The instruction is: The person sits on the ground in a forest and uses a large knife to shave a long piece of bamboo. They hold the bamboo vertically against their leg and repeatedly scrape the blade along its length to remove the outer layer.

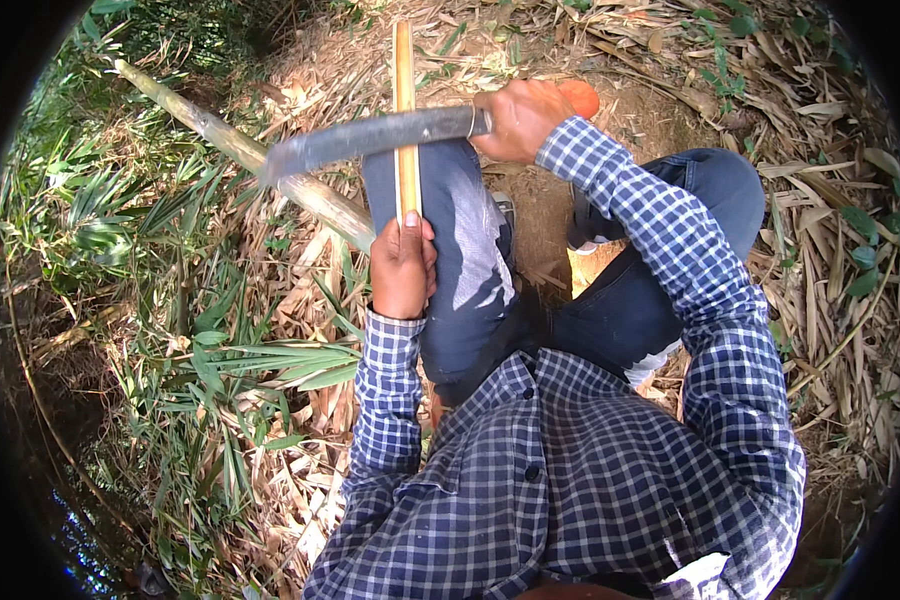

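Observation:
My left hand is closed round the near end of a narrow split bamboo strip, with the thumb lying along it. The strip points away from me over my left knee, its pale yellow-brown face upward. My right hand grips the orange handle of a machete. The long dark blade reaches leftward across the strip, above the knee, and hides a short piece of it. Its far tip is slightly blurred. Whether the edge touches the strip I cannot tell.
A long bamboo pole slants from the upper left down to beside my left knee. Dry leaves cover the ground at right, and green leafy plants stand at left. Bare brown soil shows ahead of my bent knees.

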Tool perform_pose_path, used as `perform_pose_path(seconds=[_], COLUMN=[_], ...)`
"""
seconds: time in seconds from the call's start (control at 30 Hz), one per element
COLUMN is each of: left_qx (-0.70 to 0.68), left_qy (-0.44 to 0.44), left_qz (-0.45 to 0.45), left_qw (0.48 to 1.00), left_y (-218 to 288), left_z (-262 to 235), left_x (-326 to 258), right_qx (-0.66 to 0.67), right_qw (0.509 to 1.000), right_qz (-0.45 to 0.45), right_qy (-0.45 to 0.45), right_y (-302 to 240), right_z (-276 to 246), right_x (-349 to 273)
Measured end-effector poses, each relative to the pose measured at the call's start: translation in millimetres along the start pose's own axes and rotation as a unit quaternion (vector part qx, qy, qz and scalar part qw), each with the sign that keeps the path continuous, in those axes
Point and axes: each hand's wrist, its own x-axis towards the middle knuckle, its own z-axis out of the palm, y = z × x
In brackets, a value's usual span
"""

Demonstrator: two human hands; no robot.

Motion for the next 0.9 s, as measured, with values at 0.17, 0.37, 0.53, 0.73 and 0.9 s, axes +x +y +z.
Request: perform_pose_path(seconds=[0.17, 0.37, 0.53, 0.73, 0.9], left_qx=[-0.012, -0.002, 0.012, -0.001, 0.007], left_qy=[-0.010, -0.011, -0.004, -0.014, -0.009], left_qz=[-0.003, -0.002, -0.010, 0.003, -0.012], left_qw=[1.000, 1.000, 1.000, 1.000, 1.000], left_y=[-10, -7, -5, -8, 1], left_z=[-7, -5, -2, -7, 1], left_x=[-2, -3, 0, 0, -2], right_qx=[-0.021, -0.028, -0.048, -0.036, 0.001], right_qw=[0.997, 0.999, 0.996, 0.996, 0.996], right_qz=[-0.067, -0.030, -0.068, -0.071, -0.056], right_qy=[0.013, 0.035, 0.026, 0.040, 0.074], right_y=[-9, 9, 8, -2, 11], right_z=[3, 5, 8, 11, 15], right_x=[-14, 2, 3, 0, 6])
